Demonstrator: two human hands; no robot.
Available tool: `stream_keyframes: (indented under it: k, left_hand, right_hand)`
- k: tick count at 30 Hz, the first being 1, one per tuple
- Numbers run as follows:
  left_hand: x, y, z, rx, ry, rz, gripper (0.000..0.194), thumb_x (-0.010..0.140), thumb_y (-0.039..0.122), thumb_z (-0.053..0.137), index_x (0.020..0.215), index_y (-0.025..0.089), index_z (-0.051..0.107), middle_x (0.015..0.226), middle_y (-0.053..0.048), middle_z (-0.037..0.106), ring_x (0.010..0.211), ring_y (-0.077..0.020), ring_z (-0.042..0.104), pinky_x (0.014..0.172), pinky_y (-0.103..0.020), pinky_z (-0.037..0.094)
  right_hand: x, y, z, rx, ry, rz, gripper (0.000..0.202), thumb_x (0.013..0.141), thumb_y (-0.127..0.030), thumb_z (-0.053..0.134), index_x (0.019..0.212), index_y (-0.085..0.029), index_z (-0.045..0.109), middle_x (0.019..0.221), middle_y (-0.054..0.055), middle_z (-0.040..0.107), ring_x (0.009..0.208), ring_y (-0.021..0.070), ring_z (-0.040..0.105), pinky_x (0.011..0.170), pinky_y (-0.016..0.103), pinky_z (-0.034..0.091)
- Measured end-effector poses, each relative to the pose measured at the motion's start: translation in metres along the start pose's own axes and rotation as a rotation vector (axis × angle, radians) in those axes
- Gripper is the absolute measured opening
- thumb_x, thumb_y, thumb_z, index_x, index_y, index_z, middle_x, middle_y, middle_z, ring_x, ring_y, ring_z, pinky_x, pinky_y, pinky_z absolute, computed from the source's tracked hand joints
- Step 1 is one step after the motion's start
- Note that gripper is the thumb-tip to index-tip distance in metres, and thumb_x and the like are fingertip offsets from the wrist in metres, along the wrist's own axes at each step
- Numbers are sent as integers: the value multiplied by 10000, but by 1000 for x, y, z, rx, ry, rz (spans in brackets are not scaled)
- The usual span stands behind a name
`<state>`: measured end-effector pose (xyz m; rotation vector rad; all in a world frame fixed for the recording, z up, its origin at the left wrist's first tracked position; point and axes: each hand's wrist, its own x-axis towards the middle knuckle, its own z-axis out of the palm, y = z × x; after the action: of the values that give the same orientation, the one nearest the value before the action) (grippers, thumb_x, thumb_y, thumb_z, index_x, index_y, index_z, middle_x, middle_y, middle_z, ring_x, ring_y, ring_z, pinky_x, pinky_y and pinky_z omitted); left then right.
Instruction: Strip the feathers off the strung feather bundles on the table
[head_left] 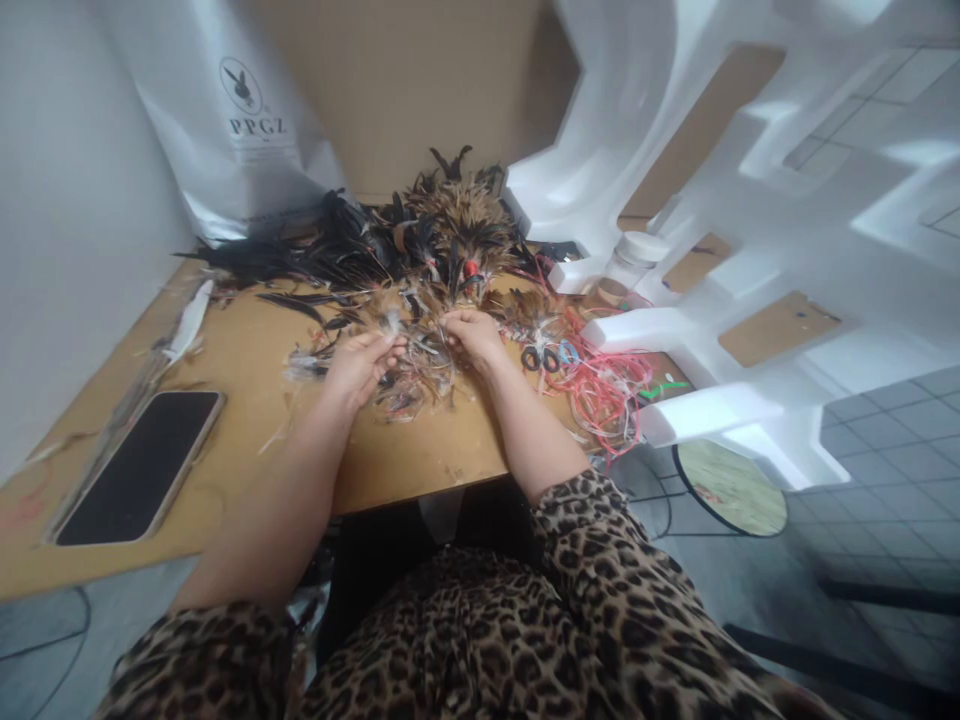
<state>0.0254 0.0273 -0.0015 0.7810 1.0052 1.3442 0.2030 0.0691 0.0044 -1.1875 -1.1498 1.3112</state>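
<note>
My left hand is closed in a pinch above the table, on what looks like a brown feather with pale fluff at its base. A short gap to the right, my right hand has thumb and fingers pressed together at the edge of the brown feathers; what it pinches is too small to make out. Under and between both hands lies a loose heap of small feathers. Behind them are a bundle of long black feathers and an upright bunch of brown feathers.
A phone lies at the left on the wooden table. To the right are black-handled scissors, tangled pink string and a clear jar with a white lid. White foam packaging overhangs the right edge. A silvery bag stands behind.
</note>
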Motion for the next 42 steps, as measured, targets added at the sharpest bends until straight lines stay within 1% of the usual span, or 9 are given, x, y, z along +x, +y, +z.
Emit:
stream_keyframes:
  k: [3,6,10,14,22,28,33,37,42]
  left_hand:
    - [-3,2,2,-6,-24,-7,76,665,137,682,718,84,670,757,-80,676,595,-59,596,493,-115,433]
    - [-4,2,3,5,-49,-19,74,668,141,683,716,86,673,754,-79,677,589,-58,596,493,-115,438]
    - [-3,0,2,8,-68,-32,97,662,143,698,731,79,675,757,-86,679,588,-61,602,501,-118,447]
    - [-3,-1,2,23,-65,-56,120,657,139,704,749,72,666,772,-97,685,589,-67,611,518,-127,460]
    - [-5,-2,3,25,-81,-114,144,655,132,702,775,65,660,788,-113,695,597,-94,638,492,-134,461]
    - [-6,-3,3,60,-156,-145,184,663,146,697,832,75,678,817,-120,700,602,-96,641,457,-119,437]
    - [-7,-2,4,87,-154,-154,168,678,166,687,814,68,691,774,-118,698,561,-76,624,457,-111,429]
    - [-6,-3,3,77,-172,-153,169,696,167,671,834,73,696,768,-111,697,561,-68,617,452,-103,422]
    - [-4,-4,2,32,-178,-160,143,692,135,672,822,80,696,739,-88,686,548,-51,599,453,-92,426]
  right_hand:
    - [-2,-4,3,242,-105,96,170,612,-219,672,718,-135,569,610,-5,643,417,41,454,376,149,290]
    - [-4,-5,5,375,-151,151,238,581,-148,699,754,-153,535,602,-24,645,456,51,519,393,138,347]
    - [-6,-5,8,418,-163,206,289,579,-85,702,785,-158,513,565,-49,623,455,55,546,399,133,392]
    - [-8,-4,13,394,-149,230,271,591,-99,716,728,-155,489,524,-50,603,452,59,558,407,132,425]
    - [-11,1,25,393,-170,149,299,583,-186,734,659,-169,446,470,-67,567,405,47,521,379,119,388]
    - [-13,6,31,288,-164,34,340,595,-289,728,635,-180,408,460,-63,565,389,42,491,375,123,346]
    - [-15,6,34,250,-130,-28,350,593,-309,724,647,-187,400,466,-70,561,401,52,497,395,140,374]
    - [-16,6,35,238,-133,-57,338,610,-311,708,649,-191,394,493,-61,578,421,61,514,428,157,411]
    - [-19,5,37,188,-118,-97,297,632,-296,684,640,-189,407,500,-59,578,431,61,516,423,154,392]
